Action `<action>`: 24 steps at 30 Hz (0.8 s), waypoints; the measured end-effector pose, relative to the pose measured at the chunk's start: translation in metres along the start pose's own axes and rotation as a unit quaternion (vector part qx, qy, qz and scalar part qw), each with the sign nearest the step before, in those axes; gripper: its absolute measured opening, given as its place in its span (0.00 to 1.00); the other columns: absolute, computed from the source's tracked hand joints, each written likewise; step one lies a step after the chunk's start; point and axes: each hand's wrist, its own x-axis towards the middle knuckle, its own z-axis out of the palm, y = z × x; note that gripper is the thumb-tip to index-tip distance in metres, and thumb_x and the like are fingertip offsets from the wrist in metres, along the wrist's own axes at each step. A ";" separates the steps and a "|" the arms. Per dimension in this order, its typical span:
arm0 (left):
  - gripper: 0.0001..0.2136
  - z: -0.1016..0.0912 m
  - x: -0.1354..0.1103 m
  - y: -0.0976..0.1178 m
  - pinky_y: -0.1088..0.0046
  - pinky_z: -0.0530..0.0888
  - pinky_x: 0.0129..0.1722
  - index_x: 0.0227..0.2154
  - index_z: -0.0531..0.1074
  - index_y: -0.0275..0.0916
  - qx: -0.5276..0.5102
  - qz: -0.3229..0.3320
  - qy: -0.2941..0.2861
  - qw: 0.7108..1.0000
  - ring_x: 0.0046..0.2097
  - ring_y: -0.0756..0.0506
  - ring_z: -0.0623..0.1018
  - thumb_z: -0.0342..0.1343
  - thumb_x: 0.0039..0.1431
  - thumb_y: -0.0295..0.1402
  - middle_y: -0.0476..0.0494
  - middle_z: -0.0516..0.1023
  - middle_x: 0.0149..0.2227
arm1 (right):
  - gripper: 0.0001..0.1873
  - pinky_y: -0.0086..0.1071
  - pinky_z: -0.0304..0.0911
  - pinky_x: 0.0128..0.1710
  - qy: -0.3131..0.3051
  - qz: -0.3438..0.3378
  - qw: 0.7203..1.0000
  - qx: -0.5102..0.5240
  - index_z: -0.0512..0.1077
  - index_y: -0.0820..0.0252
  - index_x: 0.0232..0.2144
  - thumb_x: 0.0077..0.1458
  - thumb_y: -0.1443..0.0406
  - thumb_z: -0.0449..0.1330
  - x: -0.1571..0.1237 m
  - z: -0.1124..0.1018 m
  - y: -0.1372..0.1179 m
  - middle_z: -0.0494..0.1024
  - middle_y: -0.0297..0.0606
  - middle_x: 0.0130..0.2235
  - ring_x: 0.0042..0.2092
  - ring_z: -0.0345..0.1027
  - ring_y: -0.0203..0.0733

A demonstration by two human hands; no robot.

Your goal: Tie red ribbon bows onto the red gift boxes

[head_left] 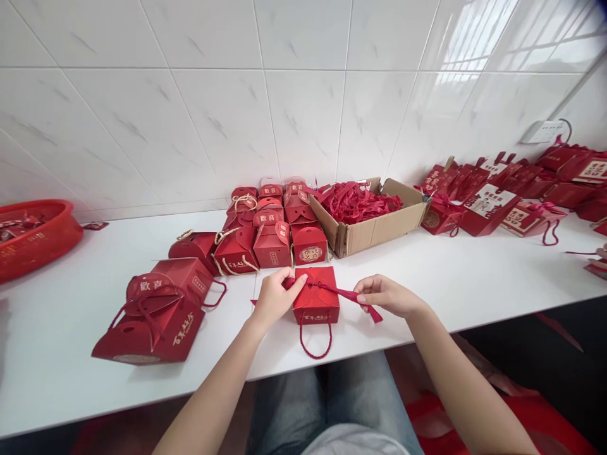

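Note:
A small red gift box (pixel 315 298) with a red cord handle stands on the white table (pixel 85 316) right in front of me. A red ribbon (pixel 345 294) lies tied across its top. My left hand (pixel 275 296) pinches the ribbon's left end at the box's top left corner. My right hand (pixel 386 296) pinches the ribbon's right end, pulled out to the right of the box.
Several finished red boxes (pixel 270 237) stand in rows behind. Two larger red boxes (pixel 159 313) lie at the left. An open cardboard carton (pixel 374 230) holds loose red ribbons. A red basket (pixel 33 237) sits far left; more red boxes (pixel 493 202) fill the right.

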 end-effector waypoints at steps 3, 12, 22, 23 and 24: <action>0.16 0.001 0.001 0.001 0.75 0.62 0.28 0.21 0.54 0.41 0.011 0.011 0.016 1.000 0.26 0.50 0.61 0.55 0.55 0.39 0.55 0.57 0.21 | 0.17 0.27 0.60 0.27 -0.002 -0.028 0.999 0.040 0.76 0.62 0.29 0.40 0.56 0.71 -0.002 0.002 -0.007 0.72 0.32 0.23 0.25 0.63 0.31; 0.08 -0.003 0.006 0.027 0.63 0.67 0.49 0.35 0.73 0.41 -0.022 0.125 0.023 0.992 0.45 0.43 0.74 0.50 0.62 0.36 0.43 0.77 0.39 | 0.13 0.31 0.66 0.43 0.019 -0.146 0.986 0.083 0.77 0.58 0.39 0.48 0.63 0.68 0.019 0.030 -0.022 0.79 0.35 0.37 0.37 0.72 0.34; 0.04 0.006 0.011 0.052 0.60 0.66 0.48 0.27 0.73 0.40 -0.035 0.134 0.014 0.990 0.37 0.44 0.77 0.59 0.54 0.34 0.48 0.80 0.32 | 0.15 0.29 0.66 0.36 0.125 -0.169 0.977 0.025 0.69 0.59 0.32 0.46 0.59 0.68 0.029 0.046 -0.026 0.75 0.31 0.31 0.33 0.70 0.33; 0.04 0.006 0.011 0.052 0.60 0.65 0.48 0.27 0.73 0.40 -0.019 0.141 0.024 0.990 0.37 0.44 0.77 0.59 0.54 0.34 0.48 0.80 0.31 | 0.16 0.30 0.66 0.36 0.130 -0.163 0.978 0.009 0.71 0.58 0.35 0.46 0.58 0.68 0.030 0.045 -0.025 0.75 0.32 0.32 0.33 0.70 0.34; 0.04 0.006 0.012 0.053 0.59 0.65 0.48 0.27 0.73 0.40 -0.004 0.149 0.032 0.988 0.37 0.44 0.77 0.59 0.54 0.34 0.48 0.80 0.31 | 0.17 0.31 0.67 0.36 0.132 -0.158 0.978 -0.009 0.72 0.58 0.38 0.47 0.57 0.67 0.031 0.045 -0.023 0.75 0.33 0.33 0.33 0.70 0.35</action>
